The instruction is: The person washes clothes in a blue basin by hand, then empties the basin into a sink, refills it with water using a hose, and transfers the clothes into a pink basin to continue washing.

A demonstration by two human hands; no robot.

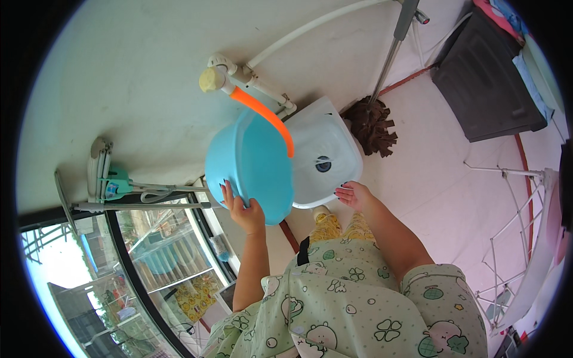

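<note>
My left hand (245,215) grips the near rim of a light blue plastic basin (264,174), fingers along its outer wall. The basin is tilted on its side against the left part of a white mop sink (318,134). From a faucet with a yellowish knob (212,79), an orange hose (268,112) curves down across the basin's mouth, its end over the sink. My right hand (352,196) hovers empty above the sink's front edge, fingers extended. Near the sink's middle is a dark round drain (323,164).
A mop with brown strips (371,125) leans in the corner beside the sink. White pipes (268,91) run along the wall. On the right stand a dark grey bin (488,80) and a white folding rack (532,250). Metal poles (156,206) and a sliding window (147,250) are at left.
</note>
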